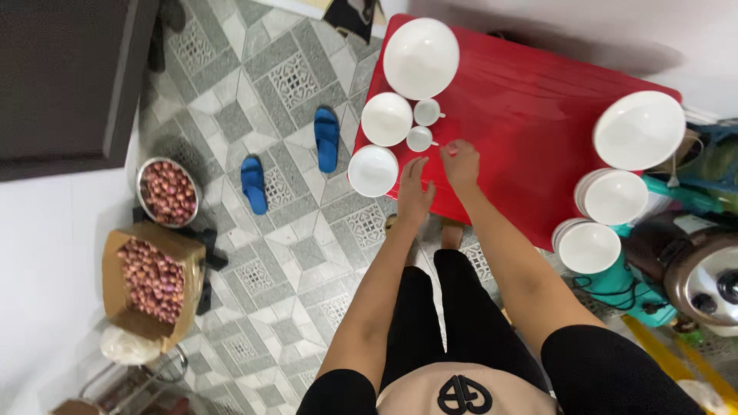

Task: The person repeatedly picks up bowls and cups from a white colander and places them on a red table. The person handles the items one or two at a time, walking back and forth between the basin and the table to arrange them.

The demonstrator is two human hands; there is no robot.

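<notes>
I look straight down at a red table [523, 115] set with white dishes. My left hand [413, 192] rests flat at the table's near edge, fingers apart, just right of a small white bowl [373, 170]. My right hand [460, 163] hovers over the red top with fingers curled and nothing visibly in it, close to the handle of a small white cup [420, 139]. A second cup [427, 112] stands behind it, next to a medium bowl [387, 119] and a large bowl [421, 58].
Along the table's right edge sit a large white bowl [639, 130] and two stacks of plates [613, 197] [588, 247]. A rice cooker [703, 277] stands at right. On the tiled floor lie blue slippers [327, 138], a metal bowl [167, 192] and a cardboard box [152, 280] of shallots.
</notes>
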